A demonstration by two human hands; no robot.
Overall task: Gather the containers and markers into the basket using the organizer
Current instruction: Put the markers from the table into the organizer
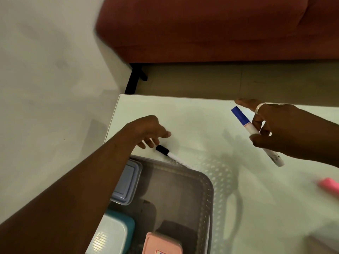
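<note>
The pale, smooth floor (pixel 45 79) fills the left side, and the left forearm crosses it toward the table's far left corner. The left hand (pixel 146 131) hangs there with fingers loosely spread, closed on nothing, its fingertips just above the black cap of a slim white marker (pixel 168 154) that lies on the table and runs onto the far rim of the basket (pixel 205 182); whether they touch the cap cannot be told. The basket is grey translucent plastic with rounded corners and a perforated wall, and it sits at the table's near left edge. Inside it, from the far end to the near end, are a greyish-blue lidded rectangular container (pixel 126 182), a teal container with a pale ribbed lid (pixel 110 237) and a peach-pink box (pixel 163 243), all with rounded corners. The table (pixel 201 121) is glossy white and mirrors the basket's dotted wall. Beyond its far edge stand a rust-red upholstered sofa (pixel 211 28) and a black leg (pixel 134 77). On the right, the right hand (pixel 282 129), wearing a pale ring, pinches a white marker with a blue cap (pixel 255 132) held slanted above the table. A blurred pink object (pixel 329 186) lies by the right edge.
</note>
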